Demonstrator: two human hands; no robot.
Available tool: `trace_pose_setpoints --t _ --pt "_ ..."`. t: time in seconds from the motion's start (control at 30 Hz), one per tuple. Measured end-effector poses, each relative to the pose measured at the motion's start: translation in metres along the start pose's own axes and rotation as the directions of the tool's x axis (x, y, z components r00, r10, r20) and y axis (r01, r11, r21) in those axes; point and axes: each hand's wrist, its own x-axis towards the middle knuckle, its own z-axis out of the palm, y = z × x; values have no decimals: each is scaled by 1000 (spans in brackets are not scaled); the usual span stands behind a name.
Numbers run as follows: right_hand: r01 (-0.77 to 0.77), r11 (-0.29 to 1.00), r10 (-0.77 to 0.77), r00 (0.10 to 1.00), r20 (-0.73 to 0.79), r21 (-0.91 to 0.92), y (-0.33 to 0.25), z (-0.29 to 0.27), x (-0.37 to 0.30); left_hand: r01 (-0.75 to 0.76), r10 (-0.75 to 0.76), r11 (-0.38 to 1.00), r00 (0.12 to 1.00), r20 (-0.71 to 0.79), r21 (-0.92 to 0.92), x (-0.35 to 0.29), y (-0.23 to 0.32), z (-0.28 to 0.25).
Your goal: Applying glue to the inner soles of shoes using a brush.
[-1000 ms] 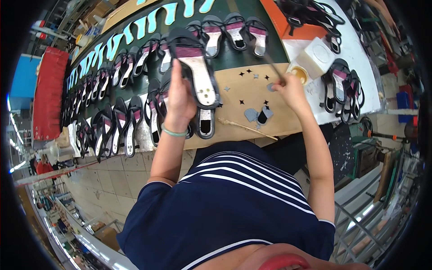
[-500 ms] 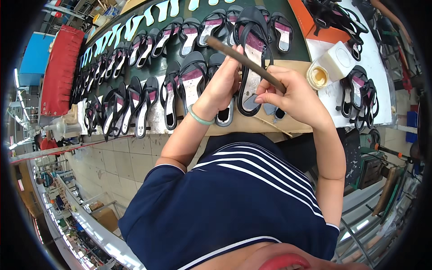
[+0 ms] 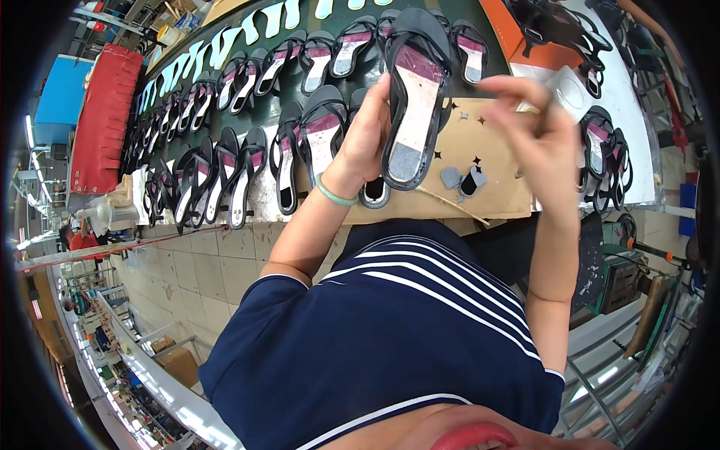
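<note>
My left hand [image 3: 366, 135], with a pale green bangle at the wrist, grips a black strappy sandal [image 3: 416, 101] by its left side. The sandal is raised above the table, heel toward me. Its insole bed is white and purple, and a grey patch [image 3: 409, 161] covers the heel. Off to the right, my right hand [image 3: 536, 135] is smeared by motion, so I cannot make out whether its fingers hold anything. Behind it a white plastic container [image 3: 571, 91] is partly hidden. Grey patches [image 3: 465, 180] lie on the cardboard [image 3: 502, 154] below the hands.
Rows of similar sandals [image 3: 319, 56] fill the dark green table to the left, with pale cut pieces [image 3: 244, 34] behind them. An orange box [image 3: 517, 37] stands at the back right. More sandals [image 3: 600, 150] lie at the right. A thin stick [image 3: 454, 208] rests along the near edge.
My right hand has left the sandal's heel and swung right toward the white container. The brown stick it held no longer shows. The grey patch now lies flat across the heel.
</note>
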Motion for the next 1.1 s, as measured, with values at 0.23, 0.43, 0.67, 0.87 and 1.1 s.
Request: trace_pose_setpoints --t 0.23,0.43,0.67,0.87,1.1 --pt "285 878 -152 928 -341 384 -9 -50 -10 -305 313 948 944 -99 91 3 11 -2" --pt "350 895 -312 934 -171 278 18 -18 -45 -687 697 712 664 -269 150 13 5 -10" --pt "396 914 -396 918 17 -86 6 11 -47 -824 820 554 515 -250 118 8 3 -14" --pt "543 835 -543 839 30 -85 7 29 -34 -816 801 570 529 -280 90 4 3 -23" --pt "558 821 -562 827 4 -121 15 44 -28 -815 796 571 522 -307 94 2 2 -20"
